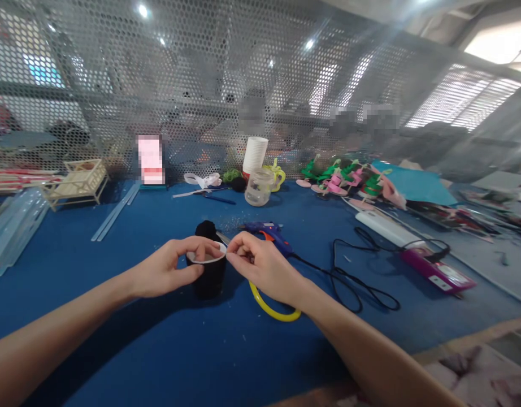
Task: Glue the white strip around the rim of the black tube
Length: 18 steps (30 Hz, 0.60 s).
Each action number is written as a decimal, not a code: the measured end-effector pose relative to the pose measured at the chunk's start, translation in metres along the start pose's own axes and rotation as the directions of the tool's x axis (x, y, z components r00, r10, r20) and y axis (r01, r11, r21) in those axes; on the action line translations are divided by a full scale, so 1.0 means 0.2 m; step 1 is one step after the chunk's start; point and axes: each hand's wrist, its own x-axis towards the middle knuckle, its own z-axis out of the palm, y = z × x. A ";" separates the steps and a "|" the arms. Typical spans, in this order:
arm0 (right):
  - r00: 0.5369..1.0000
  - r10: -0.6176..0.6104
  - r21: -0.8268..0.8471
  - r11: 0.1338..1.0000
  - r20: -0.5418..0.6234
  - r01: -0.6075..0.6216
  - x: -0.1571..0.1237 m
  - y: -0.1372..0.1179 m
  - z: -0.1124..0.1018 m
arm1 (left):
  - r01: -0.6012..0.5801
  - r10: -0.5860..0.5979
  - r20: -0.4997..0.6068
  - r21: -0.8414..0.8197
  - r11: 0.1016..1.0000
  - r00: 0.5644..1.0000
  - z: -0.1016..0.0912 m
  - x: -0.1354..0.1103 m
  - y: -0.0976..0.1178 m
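Observation:
A small cup wrapped in black [209, 277] stands on the blue table [159, 339], white inside at its rim. My left hand [171, 268] curls round the cup's left side and rim. My right hand [260, 263] pinches at the cup's right rim, fingers pressed together. A yellow strip [271, 308] curves out from under my right hand. Behind the cup lies a black ball of yarn [206, 229]. A blue hot glue gun [271, 233] rests just behind my right hand, its black cord [354, 280] trailing to the right.
A clear jar [258, 186] and a stack of white cups [255, 154] stand at the back, against a perforated metal screen [201, 85]. Green and pink craft pieces [341, 175] lie at back right. A small wooden bed model [78, 181] and clear sticks [116, 212] sit left. A purple box [436, 271] lies right.

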 end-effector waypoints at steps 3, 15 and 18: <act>0.999 -0.040 -0.039 0.998 0.023 0.041 0.01 0.01 0.00 | 0.011 -0.011 -0.002 -0.005 1.000 1.000 0.00 0.00 0.00; 0.994 -0.109 -0.077 0.991 -0.008 0.108 0.03 0.00 0.02 | 0.081 -0.061 -0.107 0.199 0.977 0.992 0.00 0.00 0.01; 0.993 -0.121 -0.066 0.991 -0.011 0.120 0.03 -0.01 0.04 | 0.112 -0.070 -0.163 0.264 0.958 0.984 0.02 0.00 0.01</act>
